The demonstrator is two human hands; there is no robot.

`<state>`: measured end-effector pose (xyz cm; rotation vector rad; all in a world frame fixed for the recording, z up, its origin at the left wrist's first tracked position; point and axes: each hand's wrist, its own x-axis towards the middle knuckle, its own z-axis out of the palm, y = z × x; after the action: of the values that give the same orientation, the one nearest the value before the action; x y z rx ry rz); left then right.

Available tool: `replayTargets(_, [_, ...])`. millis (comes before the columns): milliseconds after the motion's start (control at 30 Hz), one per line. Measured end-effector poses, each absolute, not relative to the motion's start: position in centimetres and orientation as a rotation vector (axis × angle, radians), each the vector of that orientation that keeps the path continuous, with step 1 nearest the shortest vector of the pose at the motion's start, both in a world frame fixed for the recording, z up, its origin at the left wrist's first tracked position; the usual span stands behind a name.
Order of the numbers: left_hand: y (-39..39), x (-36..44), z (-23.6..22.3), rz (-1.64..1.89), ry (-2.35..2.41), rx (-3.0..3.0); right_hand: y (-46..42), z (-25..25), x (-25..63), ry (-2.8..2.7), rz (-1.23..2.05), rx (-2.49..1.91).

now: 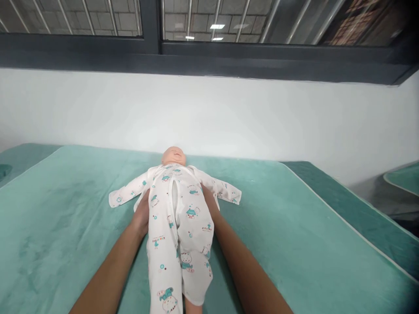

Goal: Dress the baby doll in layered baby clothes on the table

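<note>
A face-up doll [173, 155] in printed white clothes [196, 226] extends over a green sheet [294, 244], head far, left hand [142, 213] and right hand [210, 201] flanking its waist, fingers hidden, grip indeterminable.

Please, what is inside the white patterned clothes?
A doll: its head and part of one leg show. The clothes hide its torso; its hands do not show either.

White clothes [165, 213], teal-red cartoon print; sea-green bedding [294, 244].

A baby doll [191, 205] is lying on a green cover [278, 226] below a barred window [203, 48], apparently indicating an infant-care training room.
</note>
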<state>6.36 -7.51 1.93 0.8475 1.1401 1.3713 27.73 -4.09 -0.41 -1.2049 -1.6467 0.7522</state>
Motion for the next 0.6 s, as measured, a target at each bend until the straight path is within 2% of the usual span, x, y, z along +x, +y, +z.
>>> replayTargets(333, [-7.4, 4.8, 1.5, 1.212, 0.96, 0.749, -4.6, 0.3, 27.8, -1.486, 0.904, -1.206])
replayTargets(600, [-7.8, 3.9, 1.1, 1.232, 0.888, 0.661, -4.3, -0.4, 27.9, -1.212, 1.09, -1.108])
